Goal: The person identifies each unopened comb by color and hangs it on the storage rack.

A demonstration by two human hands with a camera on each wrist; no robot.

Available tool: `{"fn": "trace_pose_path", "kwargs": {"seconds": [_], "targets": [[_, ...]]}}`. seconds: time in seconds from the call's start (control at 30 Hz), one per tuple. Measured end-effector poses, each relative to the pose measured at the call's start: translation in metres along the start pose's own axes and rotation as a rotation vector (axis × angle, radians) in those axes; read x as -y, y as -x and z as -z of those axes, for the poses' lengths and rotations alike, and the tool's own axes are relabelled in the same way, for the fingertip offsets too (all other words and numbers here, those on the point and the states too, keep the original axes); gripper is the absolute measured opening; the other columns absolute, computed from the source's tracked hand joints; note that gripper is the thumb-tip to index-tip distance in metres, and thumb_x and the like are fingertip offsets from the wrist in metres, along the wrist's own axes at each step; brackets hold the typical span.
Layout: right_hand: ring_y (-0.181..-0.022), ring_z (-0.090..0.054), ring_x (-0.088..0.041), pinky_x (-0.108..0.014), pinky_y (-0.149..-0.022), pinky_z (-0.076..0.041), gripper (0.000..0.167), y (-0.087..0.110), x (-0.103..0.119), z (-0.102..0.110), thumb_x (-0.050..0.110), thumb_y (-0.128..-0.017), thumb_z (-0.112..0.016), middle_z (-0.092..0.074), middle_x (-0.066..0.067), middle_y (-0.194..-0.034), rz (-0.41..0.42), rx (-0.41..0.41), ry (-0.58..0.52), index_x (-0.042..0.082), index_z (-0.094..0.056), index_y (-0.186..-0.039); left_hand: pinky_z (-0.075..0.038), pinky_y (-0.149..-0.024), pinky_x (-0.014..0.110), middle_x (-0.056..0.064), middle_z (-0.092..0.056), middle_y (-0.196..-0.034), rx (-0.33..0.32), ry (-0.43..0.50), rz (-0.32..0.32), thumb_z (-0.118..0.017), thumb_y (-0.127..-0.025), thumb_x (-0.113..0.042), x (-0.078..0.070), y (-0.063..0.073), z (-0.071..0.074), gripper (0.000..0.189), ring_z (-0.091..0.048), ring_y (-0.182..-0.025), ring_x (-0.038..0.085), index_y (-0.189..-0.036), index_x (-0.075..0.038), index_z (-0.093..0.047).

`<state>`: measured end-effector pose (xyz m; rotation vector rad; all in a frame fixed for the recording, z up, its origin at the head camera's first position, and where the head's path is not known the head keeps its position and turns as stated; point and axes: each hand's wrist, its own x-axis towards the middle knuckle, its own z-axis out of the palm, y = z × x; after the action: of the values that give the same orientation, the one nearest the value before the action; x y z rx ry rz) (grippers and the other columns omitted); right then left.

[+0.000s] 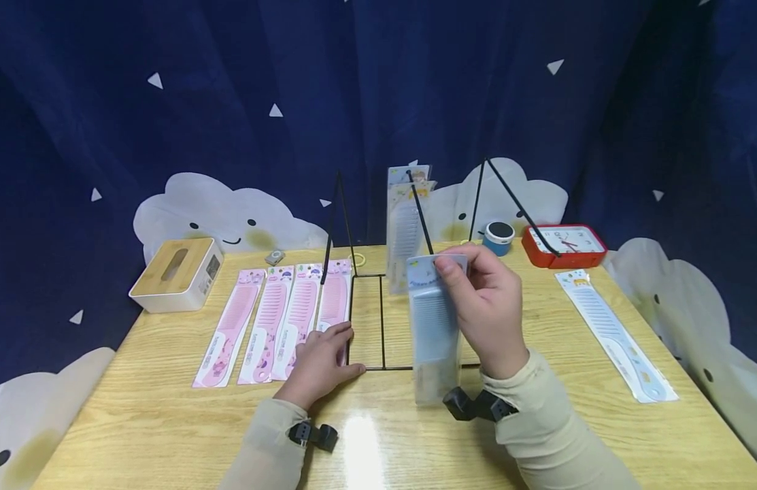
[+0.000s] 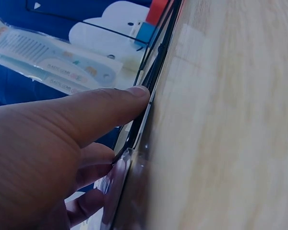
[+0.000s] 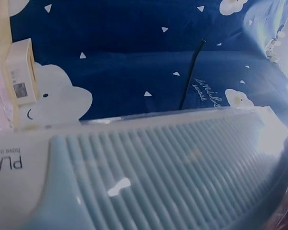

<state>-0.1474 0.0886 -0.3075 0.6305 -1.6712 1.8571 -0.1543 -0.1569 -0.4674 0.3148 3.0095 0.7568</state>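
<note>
My right hand pinches the top of a packaged blue comb between thumb and fingers, at the front tip of the middle prong of a black wire display rack. The comb hangs upright; its teeth and clear wrapper fill the lower right wrist view. Farther back on that prong hang packaged combs with pale blue teeth. My left hand rests on the rack's base at its front left corner, thumb lying along the black wire, beside a packaged pink comb.
Several packaged pink combs lie left of the rack. One packaged blue comb lies at the right. Behind stand a tissue box, a small blue speaker and a red clock. The rack's side prongs jut forward.
</note>
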Motion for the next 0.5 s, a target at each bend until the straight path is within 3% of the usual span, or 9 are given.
{"fn": "trace_pose_path", "kwargs": {"seconds": [0.27,0.5], "targets": [[-0.071,-0.061,-0.013,-0.023,-0.061,-0.052,0.011,-0.0004,0.0037,0.0059,-0.002,-0.094,-0.067,-0.070,-0.005,-0.086,-0.108,-0.020,0.023,-0.012,-0.065,-0.096,-0.037,-0.086,0.048,0.001,-0.048,-0.153,0.004,0.004,0.000,-0.082,-0.079,-0.046,-0.0010,0.0003,-0.0003,0.077,-0.050,-0.114,0.028,-0.142,-0.009,-0.057],[-0.073,-0.059,-0.013,-0.022,-0.062,-0.049,0.001,-0.0025,0.0052,0.0037,-0.002,-0.091,-0.069,-0.071,-0.008,-0.092,-0.096,0.029,0.008,-0.003,-0.070,-0.091,-0.037,-0.088,0.049,0.001,-0.047,-0.153,0.005,0.016,0.009,-0.082,-0.079,-0.046,-0.0007,0.0007,-0.0004,0.077,-0.049,-0.114,0.027,-0.143,-0.010,-0.057]]}}
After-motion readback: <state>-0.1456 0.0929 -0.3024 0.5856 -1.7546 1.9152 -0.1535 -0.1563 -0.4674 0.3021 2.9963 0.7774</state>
